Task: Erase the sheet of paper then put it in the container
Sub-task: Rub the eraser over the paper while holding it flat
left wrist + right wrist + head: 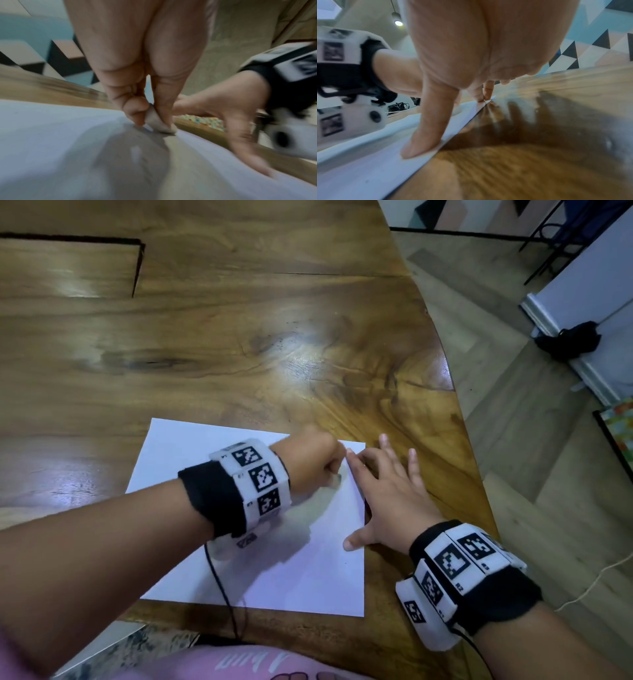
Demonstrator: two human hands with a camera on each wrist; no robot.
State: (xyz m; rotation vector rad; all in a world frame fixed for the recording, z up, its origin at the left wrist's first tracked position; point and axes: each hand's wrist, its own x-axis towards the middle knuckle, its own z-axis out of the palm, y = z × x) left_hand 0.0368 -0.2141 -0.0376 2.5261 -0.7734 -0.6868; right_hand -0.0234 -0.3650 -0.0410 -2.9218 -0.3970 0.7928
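Observation:
A white sheet of paper [301,570] lies flat on the wooden table [239,337] near its front edge. My left hand [317,462] is curled in a fist over the sheet's far right corner. In the left wrist view it pinches a small whitish eraser [158,123] whose tip touches the paper [51,128]. My right hand [387,494] lies spread and flat across the sheet's right edge. Its thumb [423,138] and a fingertip [479,98] press down on the paper [359,175]. No container is in view.
The table's curved right edge [459,405] runs close to my right hand, with floor beyond it. A dark seam [137,268] cuts the tabletop at the far left. Black cables hang from both wrist bands at the front edge.

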